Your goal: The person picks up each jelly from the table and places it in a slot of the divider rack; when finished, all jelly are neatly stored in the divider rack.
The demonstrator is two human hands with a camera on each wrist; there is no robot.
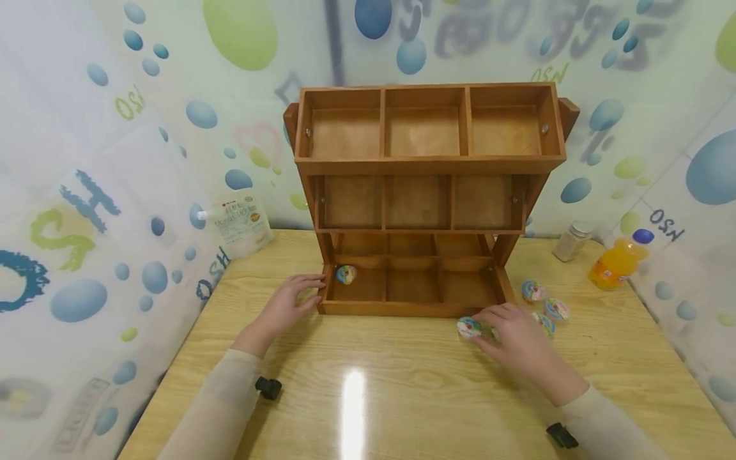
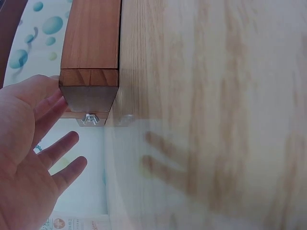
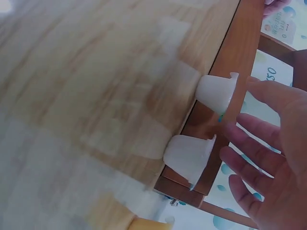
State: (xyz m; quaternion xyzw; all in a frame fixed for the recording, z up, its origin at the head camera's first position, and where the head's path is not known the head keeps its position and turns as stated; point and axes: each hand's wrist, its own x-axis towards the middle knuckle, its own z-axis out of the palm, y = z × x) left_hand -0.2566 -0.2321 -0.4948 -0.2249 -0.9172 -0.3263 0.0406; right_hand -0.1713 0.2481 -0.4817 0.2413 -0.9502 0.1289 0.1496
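Note:
A brown wooden tiered shelf (image 1: pixel 428 167) with divided compartments stands on the table. My left hand (image 1: pixel 285 306) rests at the left end of its bottom tier, fingers spread; in the left wrist view fingertips lie beside the wooden end. My right hand (image 1: pixel 520 335) is at the shelf's front right corner. Right beside its thumb and fingertips is a small white cup (image 3: pixel 214 93) with a printed lid, and a second white cup (image 3: pixel 188 155) stands by the fingers. One lidded cup (image 1: pixel 346 275) sits in the bottom-left compartment.
Several more lidded cups (image 1: pixel 533 291) stand right of the shelf, one partly behind the right hand. Farther right are a clear jar (image 1: pixel 572 241) and an orange drink bottle (image 1: pixel 620 260). A white bag (image 1: pixel 241 222) leans on the wall at the left.

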